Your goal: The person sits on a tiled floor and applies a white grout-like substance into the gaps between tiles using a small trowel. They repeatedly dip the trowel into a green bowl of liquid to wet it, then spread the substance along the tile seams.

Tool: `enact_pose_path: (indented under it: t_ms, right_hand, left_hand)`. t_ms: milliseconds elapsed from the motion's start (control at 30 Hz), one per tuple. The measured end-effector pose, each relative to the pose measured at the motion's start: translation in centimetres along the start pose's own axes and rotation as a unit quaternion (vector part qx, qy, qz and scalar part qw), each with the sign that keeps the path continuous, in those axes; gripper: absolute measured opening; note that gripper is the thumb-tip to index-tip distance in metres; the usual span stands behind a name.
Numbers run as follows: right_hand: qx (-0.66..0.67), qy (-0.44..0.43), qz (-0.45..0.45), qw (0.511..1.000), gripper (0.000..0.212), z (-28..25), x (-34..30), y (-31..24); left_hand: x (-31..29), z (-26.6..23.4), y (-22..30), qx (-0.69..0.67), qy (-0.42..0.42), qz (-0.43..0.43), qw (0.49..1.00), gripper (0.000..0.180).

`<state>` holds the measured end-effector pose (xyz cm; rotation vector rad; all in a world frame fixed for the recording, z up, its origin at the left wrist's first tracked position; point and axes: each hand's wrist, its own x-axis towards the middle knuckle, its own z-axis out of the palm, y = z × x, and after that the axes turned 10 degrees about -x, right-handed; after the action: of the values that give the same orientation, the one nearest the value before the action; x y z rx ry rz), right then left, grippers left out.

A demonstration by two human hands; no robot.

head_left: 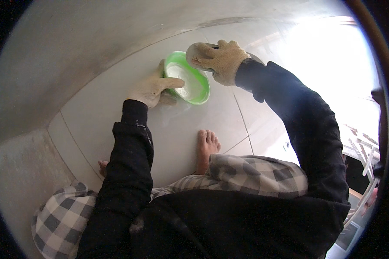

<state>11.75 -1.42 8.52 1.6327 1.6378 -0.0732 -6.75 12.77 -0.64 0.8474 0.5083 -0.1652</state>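
A bright green oval tub (202, 88) with smooth white paste (177, 74) inside is tilted toward me over the tiles. My left hand (153, 87), in a cream knitted glove, grips its left side, with the thumb over the rim. At the tub's far right edge, my right hand (224, 60) in a matching glove is closed around a grey trowel (193, 55) with rounded ends. The trowel's left end is close to the rim; whether they touch I cannot tell. The glove hides most of its handle.
Pale tiled floor (177, 138) lies beneath, with my bare foot (208, 144) near the middle. A smooth grey wall (86, 47) curves round the far and left sides. Bright light washes out the right, where several pale strips (367, 159) lie beyond my right arm.
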Motion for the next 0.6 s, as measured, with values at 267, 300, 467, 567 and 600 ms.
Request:
enact_pose_path:
  t_ms: [267, 300, 467, 567, 600]
  right_hand:
    - [-0.003, -0.014, 0.06, 0.998, 0.05, 0.1, 1.2, -1.1]
    - [-0.005, -0.018, 0.08, 0.997, 0.049, 0.1, 1.0, -1.4]
    - [0.019, 0.005, 0.107, 0.994, 0.045, -0.1, 0.7, -2.3]
    - [0.049, -0.011, 0.103, 0.993, 0.051, -0.8, 1.6, -2.4]
    - [0.049, -0.025, 0.102, 0.993, 0.053, -1.0, 1.7, -2.4]
  left_hand:
    - [1.6, 2.4, -0.1, 0.181, 0.186, 0.1, 0.96, 0.058]
    - [1.7, 2.7, -0.1, 0.198, 0.216, 0.064, 0.954, 0.06]
    - [2.1, 4.4, 0.1, 0.348, 0.251, 0.131, 0.894, 0.064]
    - [1.6, 4.9, 0.6, 0.352, 0.246, 0.126, 0.894, 0.063]
    - [1.3, 5.0, 0.9, 0.346, 0.248, 0.118, 0.897, 0.063]
